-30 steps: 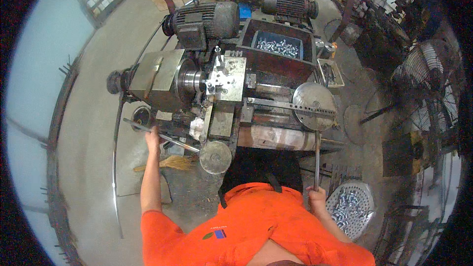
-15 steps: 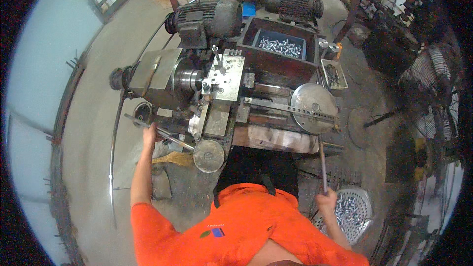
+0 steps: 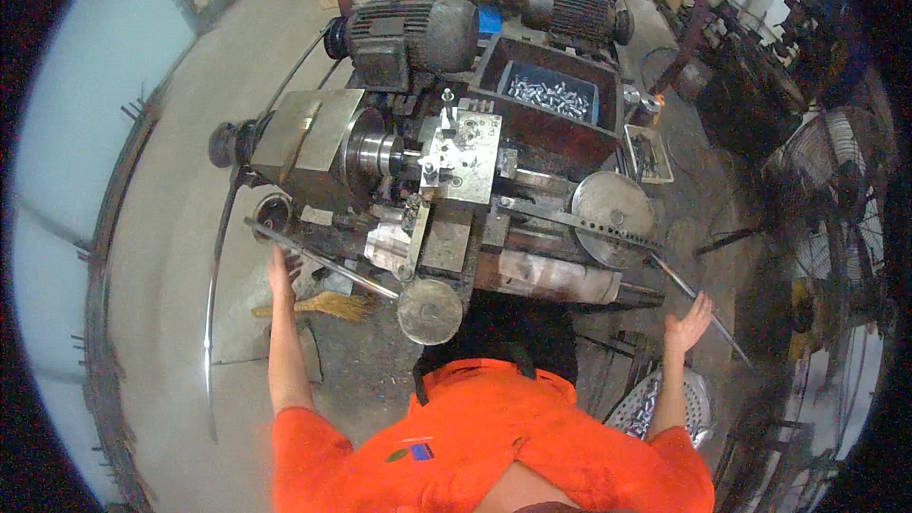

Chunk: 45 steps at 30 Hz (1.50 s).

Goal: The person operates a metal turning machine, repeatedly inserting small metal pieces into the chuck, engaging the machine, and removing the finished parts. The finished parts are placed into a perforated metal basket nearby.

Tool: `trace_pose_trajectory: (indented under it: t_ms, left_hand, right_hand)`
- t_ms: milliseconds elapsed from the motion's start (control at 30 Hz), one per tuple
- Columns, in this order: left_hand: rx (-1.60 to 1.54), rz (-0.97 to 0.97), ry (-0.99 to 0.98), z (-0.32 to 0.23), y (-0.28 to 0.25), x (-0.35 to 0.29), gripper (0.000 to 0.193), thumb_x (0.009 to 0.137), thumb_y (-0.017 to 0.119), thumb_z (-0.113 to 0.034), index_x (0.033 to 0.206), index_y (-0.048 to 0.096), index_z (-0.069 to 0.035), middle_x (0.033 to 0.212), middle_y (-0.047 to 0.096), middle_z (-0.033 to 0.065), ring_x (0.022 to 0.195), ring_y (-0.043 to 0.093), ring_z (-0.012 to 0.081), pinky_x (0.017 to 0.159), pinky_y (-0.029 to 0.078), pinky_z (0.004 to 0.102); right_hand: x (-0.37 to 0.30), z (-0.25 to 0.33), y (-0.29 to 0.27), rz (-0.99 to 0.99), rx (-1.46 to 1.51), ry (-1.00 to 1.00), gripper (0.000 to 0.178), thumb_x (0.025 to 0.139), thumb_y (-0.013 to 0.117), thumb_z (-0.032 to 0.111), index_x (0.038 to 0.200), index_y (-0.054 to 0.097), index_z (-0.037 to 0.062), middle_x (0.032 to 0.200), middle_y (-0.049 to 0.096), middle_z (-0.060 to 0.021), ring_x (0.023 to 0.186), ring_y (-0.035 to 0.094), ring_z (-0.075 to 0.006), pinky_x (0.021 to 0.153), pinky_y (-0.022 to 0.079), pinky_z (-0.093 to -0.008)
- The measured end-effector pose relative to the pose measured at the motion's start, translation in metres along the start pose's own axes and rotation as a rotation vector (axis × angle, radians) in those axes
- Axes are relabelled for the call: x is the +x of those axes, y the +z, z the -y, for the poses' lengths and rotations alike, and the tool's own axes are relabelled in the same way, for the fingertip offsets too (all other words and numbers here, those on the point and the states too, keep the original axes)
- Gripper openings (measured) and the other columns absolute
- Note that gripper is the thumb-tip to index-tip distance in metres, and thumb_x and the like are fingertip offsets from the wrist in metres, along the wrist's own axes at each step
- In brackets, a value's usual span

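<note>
A lathe-like machine stands before me. My left hand (image 3: 283, 271) is beside the outer end of a metal lever bar (image 3: 332, 264), its fingers apart and not wrapped round the bar. That bar runs to a small round disc (image 3: 429, 312). On the other side my right hand (image 3: 688, 325) rests against a slanting rod handle (image 3: 676, 275), with fingers stretched out rather than closed round it. Between the hands is the carriage with its pale tool plate (image 3: 465, 157), a gap away from the shiny spindle chuck (image 3: 378, 152).
Behind the carriage a bin (image 3: 551, 95) holds many small metal pieces. A perforated basket (image 3: 698, 408) with similar pieces sits low at my right. A large disc (image 3: 613, 218), a motor (image 3: 418, 33), a straw broom (image 3: 332, 305) and a fan (image 3: 826, 161) stand around.
The carriage, tool plate and small disc have shifted right, away from the chuck. The right rod has swung outward with my right hand, whose fingers opened. My left hand has loosened from its bar.
</note>
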<state>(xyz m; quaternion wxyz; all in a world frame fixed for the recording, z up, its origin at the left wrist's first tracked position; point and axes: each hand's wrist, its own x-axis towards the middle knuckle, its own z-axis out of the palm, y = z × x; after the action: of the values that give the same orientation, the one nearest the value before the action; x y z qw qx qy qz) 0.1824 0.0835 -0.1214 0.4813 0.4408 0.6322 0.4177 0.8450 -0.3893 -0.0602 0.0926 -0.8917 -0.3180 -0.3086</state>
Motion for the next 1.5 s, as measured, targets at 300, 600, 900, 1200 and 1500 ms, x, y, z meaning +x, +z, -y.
trace_pose_trajectory:
  t_ms: [300,600,900,1200,1500]
  left_hand:
    - [1.678,0.396,0.308,0.030,0.046,-0.006,0.034,0.084,0.051,-0.035,0.088,0.064,-0.004,0.090,0.065,0.0178,0.084,0.063,0.0334,0.072,0.050,0.0440]
    - [1.199,0.061,0.413,0.126,0.057,-0.011,0.038,0.081,0.053,-0.044,0.085,0.058,-0.007,0.083,0.064,0.0152,0.078,0.062,0.0347,0.065,0.049,0.0459]
    - [1.254,0.200,0.165,0.076,0.041,-0.028,0.046,0.082,0.053,-0.047,0.096,0.059,-0.005,0.093,0.062,0.0211,0.089,0.060,0.0364,0.077,0.048,0.0467]
    - [1.005,-0.102,0.528,-0.101,-0.067,-0.064,0.028,0.084,0.056,-0.025,0.107,0.060,-0.010,0.084,0.064,0.0178,0.075,0.063,0.0307,0.065,0.049,0.0385]
    - [1.177,-0.568,0.155,-0.071,-0.147,-0.116,0.048,0.074,0.061,-0.047,0.085,0.062,-0.001,0.079,0.063,0.0194,0.076,0.061,0.0386,0.069,0.046,0.0453]
  right_hand:
    - [-0.087,0.055,-0.025,0.593,0.507,0.193,0.036,0.058,0.059,0.011,0.091,0.066,0.0010,0.091,0.064,-0.0186,0.089,0.061,-0.0332,0.083,0.046,-0.0346]
    - [-0.057,0.092,-0.049,0.741,0.626,0.113,0.032,0.060,0.057,0.010,0.089,0.067,-0.0002,0.081,0.066,-0.0173,0.076,0.065,-0.0271,0.071,0.050,-0.0308]
    - [0.074,0.174,-0.066,0.455,0.801,-0.170,0.030,0.060,0.056,0.005,0.088,0.067,0.0022,0.080,0.065,-0.0174,0.075,0.064,-0.0273,0.069,0.049,-0.0322]
    - [0.158,0.442,-0.097,0.207,1.115,-0.940,0.028,0.053,0.063,0.018,0.079,0.066,0.0057,0.089,0.062,-0.0124,0.076,0.056,-0.0318,0.071,0.047,-0.0389]
    - [0.150,0.517,-0.087,0.520,0.656,-1.014,0.023,0.050,0.058,0.019,0.065,0.065,0.0033,0.073,0.064,-0.0172,0.076,0.059,-0.0333,0.069,0.049,-0.0379]
